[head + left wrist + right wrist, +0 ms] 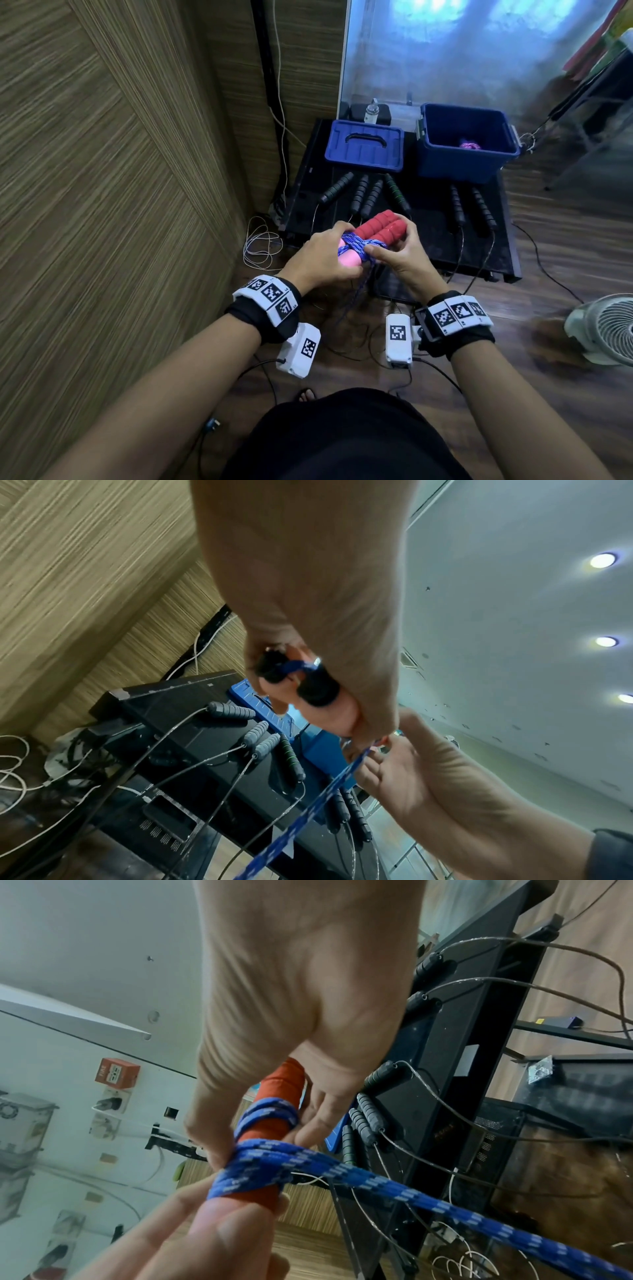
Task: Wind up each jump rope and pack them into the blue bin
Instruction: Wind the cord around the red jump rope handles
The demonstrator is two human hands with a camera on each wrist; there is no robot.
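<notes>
Both forearms reach out level in front of the body, wrists banded in black straps with coded white tags, and the two hands meet over the near edge of the black table. The left hand is curled round the near ends of the red handles, knuckles up, thumb side pressed against the winding. The right hand cups the bundle from the other side, fingers wrapped behind the red foam while thumb and forefinger pinch the blue rope where it crosses the handles. That rope is a flat braid, blue flecked with paler checks, looped several times round the two ribbed, cylindrical foam grips held side by side; its loose tail drops straight down between the wrists. In the right wrist view the braid's weave shows clearly, taut across the orange-red foam. On the table behind lie the black jump ropes, segmented foam handles with thin glossy cables trailing off the front edge, one handle ringed in green. At the back right stands the blue bin, smooth hard plastic, open-topped, a pink-purple rope bundle on its floor. Beside it on the left lies the blue lid, moulded handle up.
</notes>
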